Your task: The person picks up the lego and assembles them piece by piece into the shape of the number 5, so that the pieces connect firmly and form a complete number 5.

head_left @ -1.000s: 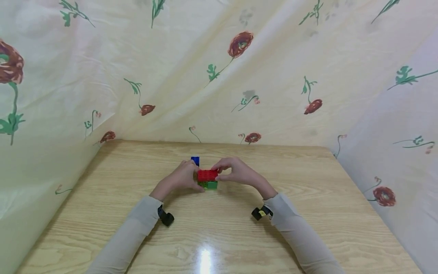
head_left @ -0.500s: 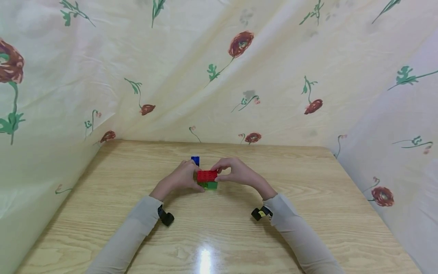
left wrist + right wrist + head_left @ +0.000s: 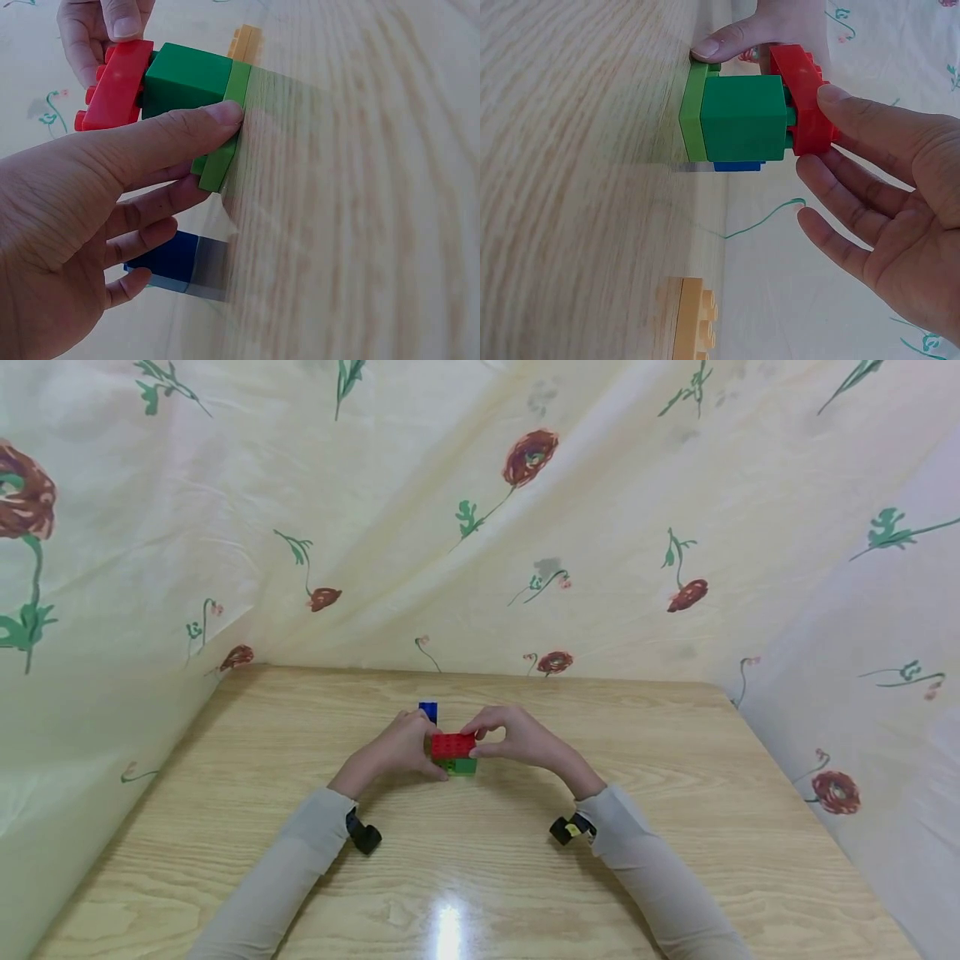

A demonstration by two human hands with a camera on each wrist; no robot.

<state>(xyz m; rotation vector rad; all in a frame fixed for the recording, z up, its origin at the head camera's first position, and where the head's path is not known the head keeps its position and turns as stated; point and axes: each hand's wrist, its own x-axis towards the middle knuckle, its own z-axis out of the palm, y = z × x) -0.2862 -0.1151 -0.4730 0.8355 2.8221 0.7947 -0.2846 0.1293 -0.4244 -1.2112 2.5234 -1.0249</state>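
Note:
My left hand (image 3: 402, 746) pinches a flat light green brick (image 3: 217, 165) at the table, with the thumb on one side and fingers on the other. A dark green block (image 3: 744, 118) stands on that light green brick. Over the dark green block, my right hand (image 3: 522, 739) pinches a red studded brick (image 3: 453, 745) between thumb and fingers. The red brick sits slightly tilted, and the block's studs show in the gap beneath it in the right wrist view. Just beyond my left fingers is a blue brick (image 3: 427, 711), partly covered by the hand.
A yellow-orange studded brick (image 3: 688, 322) lies on the table, seen in both wrist views; my right hand seems to hide it from the head view. The wooden table (image 3: 480, 860) ends at a flowered cloth (image 3: 375, 527) at the back and sides.
My right hand and the red brick have shifted very slightly left and toward me over the dark green block. The left hand keeps its hold in place.

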